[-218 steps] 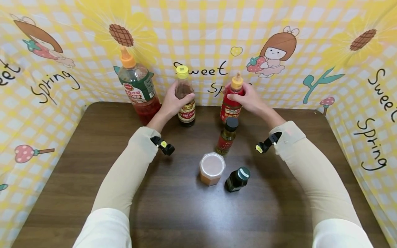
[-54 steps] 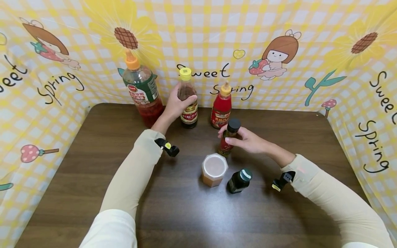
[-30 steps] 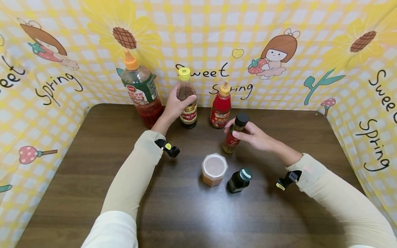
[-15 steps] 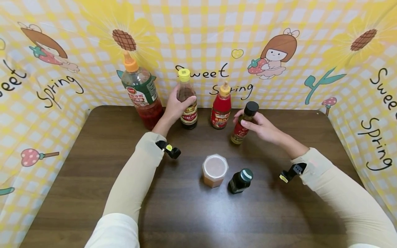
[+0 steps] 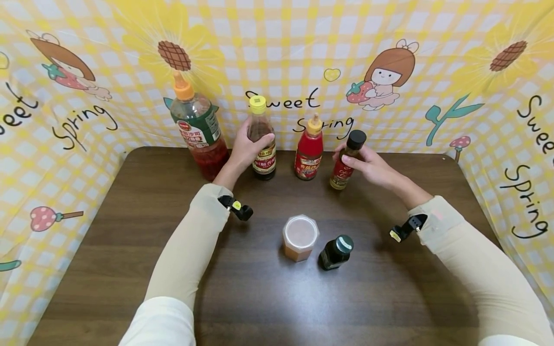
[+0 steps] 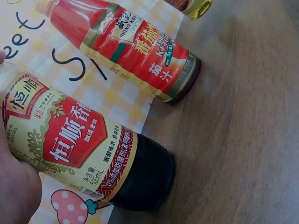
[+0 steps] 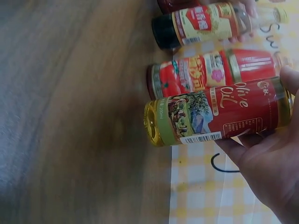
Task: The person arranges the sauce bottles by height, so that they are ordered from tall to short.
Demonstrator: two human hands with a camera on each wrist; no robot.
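Note:
The left hand (image 5: 245, 146) grips the yellow-capped dark vinegar bottle (image 5: 265, 161), which stands upright near the back edge. In the left wrist view the label of the vinegar bottle (image 6: 70, 135) faces the camera. The right hand (image 5: 374, 166) holds the olive oil bottle (image 5: 342, 170) by its upper part, thumb in front, to the right of the red ketchup bottle (image 5: 308, 156). Seen from the right wrist, the olive oil bottle (image 7: 219, 112) overlaps the ketchup bottle (image 7: 196, 72). Whether the olive oil bottle touches the table, I cannot tell.
A large red sauce bottle (image 5: 201, 137) with an orange nozzle stands left of the vinegar bottle. Nearer the front of the wooden table (image 5: 259, 298) are a lidded octagonal jar (image 5: 300, 235) and a small dark bottle (image 5: 333, 254). Patterned cloth (image 5: 285, 48) hangs behind.
The right hand has let go of the ketchup bottle, which now stands further left, and has carried the olive oil bottle back and right. The left hand has kept its grip on the vinegar bottle.

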